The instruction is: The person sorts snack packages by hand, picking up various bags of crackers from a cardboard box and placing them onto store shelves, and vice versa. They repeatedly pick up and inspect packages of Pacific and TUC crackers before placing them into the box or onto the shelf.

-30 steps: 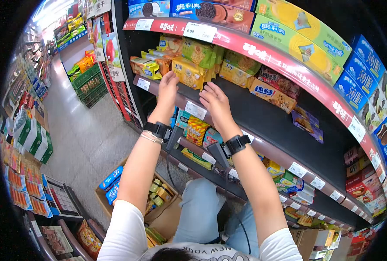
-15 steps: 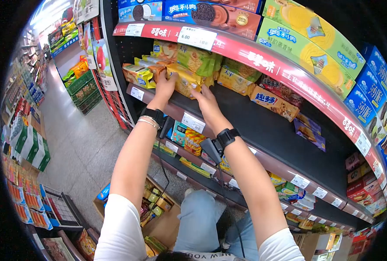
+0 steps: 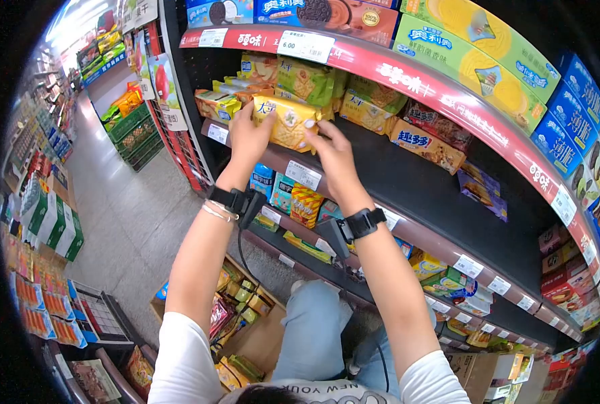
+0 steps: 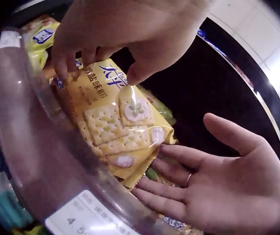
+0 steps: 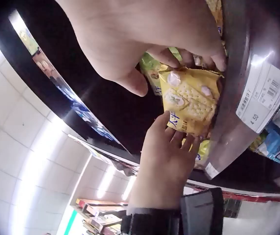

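Along the shelf edge point(image 3: 434, 244), the yellow 太平 cracker packet point(image 3: 288, 122) runs lengthwise from left hand point(image 3: 249, 138), pinching one end, to right hand point(image 3: 335, 153), fingers extended.

A black shelf point(image 3: 407, 168) has a brownish front rail point(image 3: 429, 241) with price tags point(image 3: 303, 175). Green cracker packets point(image 3: 305, 82) lie toward its left, an orange cookie packet point(image 3: 426, 145) further right, then a purple packet point(image 3: 483, 193). Whether the tilted yellow packet point(image 3: 288, 121) touches it is unclear.
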Tool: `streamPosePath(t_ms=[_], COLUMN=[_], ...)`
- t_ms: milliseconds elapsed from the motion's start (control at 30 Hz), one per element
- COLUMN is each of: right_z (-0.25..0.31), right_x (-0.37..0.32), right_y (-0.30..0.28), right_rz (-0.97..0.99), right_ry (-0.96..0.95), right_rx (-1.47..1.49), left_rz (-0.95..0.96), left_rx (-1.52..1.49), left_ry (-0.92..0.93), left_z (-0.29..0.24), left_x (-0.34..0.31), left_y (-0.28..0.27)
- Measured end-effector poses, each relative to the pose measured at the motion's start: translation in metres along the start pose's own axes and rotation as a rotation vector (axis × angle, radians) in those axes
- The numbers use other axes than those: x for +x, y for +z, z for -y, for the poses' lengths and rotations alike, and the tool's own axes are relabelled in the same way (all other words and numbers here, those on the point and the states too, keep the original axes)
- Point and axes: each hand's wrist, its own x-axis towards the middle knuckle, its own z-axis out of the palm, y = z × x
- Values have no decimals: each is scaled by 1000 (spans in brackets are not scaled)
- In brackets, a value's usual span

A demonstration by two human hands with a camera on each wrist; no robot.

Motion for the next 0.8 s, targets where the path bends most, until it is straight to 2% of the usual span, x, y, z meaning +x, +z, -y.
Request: streamPosePath(t_ms=[100,167,233,300,367,400,567,633,733,800], right_z=[12,30,45,49,48,46,29,9,1,3], right_x=[-19,-43,-72,-100,-133,-150,-228,-254,-276,-279], right_y=[-8,-14,-16,-22,-29,-33,-56,-65,-68,-69], right_rz=[-86,-101,-51,5,10,9,-45,-50,-58,-42], right_ry=[-103,-86,-32,-37,39,88,333,440,496,499], right_rx=[-7,-98,-9,58,119,151,251,284,300,285], left_rz=[10,-12,-19,16,107,168,262,236,219,244], left_rx=[-86,-83,-96,-300,-569,-710,-871,-887,-901,-872], left_ry=[66,81,40,11,-177,-330,-707,-786,-881,-832], left_z=[-22,-39,-61,-64,-61,-79,-81,-83,-84,-83], left_x=[-26,-55,-86,-117,-153,-168,-251,-275,-302,-308], left_y=[-27,-45,-66,-79,-90,-102,-130,-136,-144,-147])
